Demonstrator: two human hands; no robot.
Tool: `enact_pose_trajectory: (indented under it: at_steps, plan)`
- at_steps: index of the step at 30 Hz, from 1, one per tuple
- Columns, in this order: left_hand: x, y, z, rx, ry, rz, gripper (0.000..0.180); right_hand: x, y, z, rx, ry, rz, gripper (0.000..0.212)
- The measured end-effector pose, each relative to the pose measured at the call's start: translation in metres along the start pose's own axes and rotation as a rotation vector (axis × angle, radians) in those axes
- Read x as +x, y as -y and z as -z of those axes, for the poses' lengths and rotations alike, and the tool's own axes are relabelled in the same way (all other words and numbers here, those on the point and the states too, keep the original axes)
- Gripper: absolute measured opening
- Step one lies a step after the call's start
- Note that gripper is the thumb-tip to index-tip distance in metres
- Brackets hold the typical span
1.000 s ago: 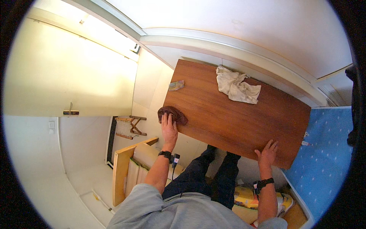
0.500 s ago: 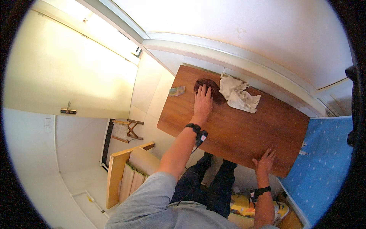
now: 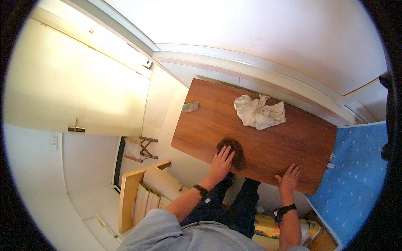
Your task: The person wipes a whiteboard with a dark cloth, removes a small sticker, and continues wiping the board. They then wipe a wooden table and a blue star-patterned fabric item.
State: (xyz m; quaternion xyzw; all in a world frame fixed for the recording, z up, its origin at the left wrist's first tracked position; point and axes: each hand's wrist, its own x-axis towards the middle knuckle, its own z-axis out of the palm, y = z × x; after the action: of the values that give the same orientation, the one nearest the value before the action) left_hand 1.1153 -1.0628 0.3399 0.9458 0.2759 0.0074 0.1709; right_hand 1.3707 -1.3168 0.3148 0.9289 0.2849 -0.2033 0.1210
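Observation:
My left hand [image 3: 220, 163] presses flat on a dark brown cloth [image 3: 234, 150] near the front edge of a brown wooden table [image 3: 289, 142]. Its fingers spread over the cloth's left side. My right hand [image 3: 288, 178] rests flat, fingers apart, on the table's front edge to the right, holding nothing. A crumpled white cloth [image 3: 259, 112] lies toward the table's far side. A small greenish sponge [image 3: 190, 106] sits at the far left corner.
A blue dotted surface [image 3: 360, 175] adjoins the table on the right. A wooden frame with cushions [image 3: 142, 192] stands at my lower left, a small wooden rack [image 3: 138, 148] beyond it. A white door with a handle [image 3: 75, 129] is at left.
My left hand has drawn the dark cloth back from the table's far side by the white cloth to the front edge. My right hand stayed on the front edge.

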Motion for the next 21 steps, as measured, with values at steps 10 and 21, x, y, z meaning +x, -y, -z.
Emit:
enact_pose_trajectory:
  at_steps: [10, 21]
  plan:
    - [0.085, -0.003, -0.004, -0.047, -0.185, 0.092, 0.054, -0.003, 0.009, 0.009, -0.014, 0.008, -0.037, 0.117]
    - [-0.014, 0.171, 0.040, 0.114, -0.337, 0.453, 0.045, -0.006, 0.008, 0.013, 0.049, -0.028, 0.016, 0.115]
